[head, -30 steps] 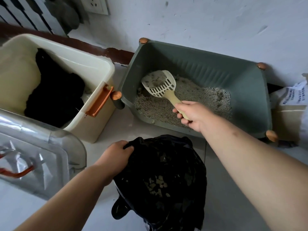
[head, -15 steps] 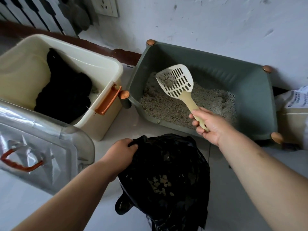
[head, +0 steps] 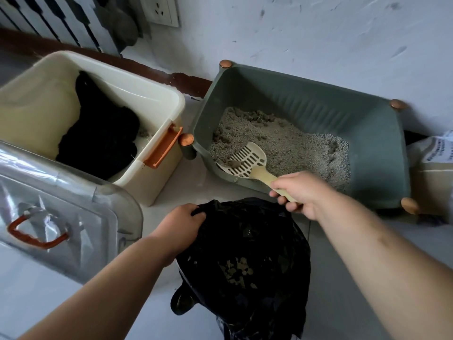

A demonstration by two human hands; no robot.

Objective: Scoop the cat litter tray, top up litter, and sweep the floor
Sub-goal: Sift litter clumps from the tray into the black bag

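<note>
- While the scoop (head: 247, 161) was up in the air over the tray (head: 318, 104) a moment ago, it is now down low at the tray's near left corner, with a small gray clump on its slots.
- The right hand (head: 300, 192) has dropped with it and is wrapped tight around the scoop's handle.
- The left hand (head: 182, 227) has stayed where it was, pinching the rim of the black bag (head: 247, 261) with its fingers curled.
- The bag sits on the floor just in front of the tray, between the two arms, and it hides the floor behind it.
- Some light bits lie at the bottom of the bag.
- The tray stands against the wall and holds gray litter (head: 294, 148), with lumps near the back left.
- A cream box (head: 157, 94) stands just left of the tray, with something black (head: 100, 126) inside.
- A clear lid (head: 73, 212) with an orange handle lies in front of that box.
- A pale sack (head: 431, 168) sits at the right edge, beside the tray.
</note>
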